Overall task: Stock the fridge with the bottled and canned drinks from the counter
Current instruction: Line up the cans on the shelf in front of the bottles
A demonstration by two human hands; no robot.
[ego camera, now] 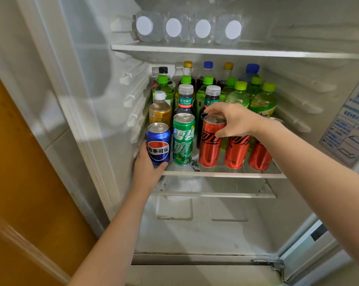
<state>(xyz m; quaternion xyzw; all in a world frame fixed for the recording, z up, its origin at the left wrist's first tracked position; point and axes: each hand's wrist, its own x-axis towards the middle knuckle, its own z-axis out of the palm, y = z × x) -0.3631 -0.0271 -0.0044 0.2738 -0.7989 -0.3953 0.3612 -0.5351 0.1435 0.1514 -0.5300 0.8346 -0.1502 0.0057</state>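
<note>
The fridge stands open in front of me. My left hand (146, 168) grips a blue Pepsi can (158, 143) from below at the left front corner of the middle glass shelf (222, 174). My right hand (230, 118) holds the top of a tall red cola can (210, 145) at the shelf's front. Two more red cans (236, 151) stand to its right, partly hidden by my forearm. A green Sprite can (183, 139) stands between the blue and red cans. Behind them stand several bottles with green, blue, yellow, black and white caps (239, 93).
Several clear water bottles (188, 27) lie on their sides on the upper shelf, white caps facing me. Below the middle shelf is a drawer cover (213, 195) and the white fridge floor. A yellow wooden surface (23, 172) is at left; the fridge door (350, 120) with a sticker at right.
</note>
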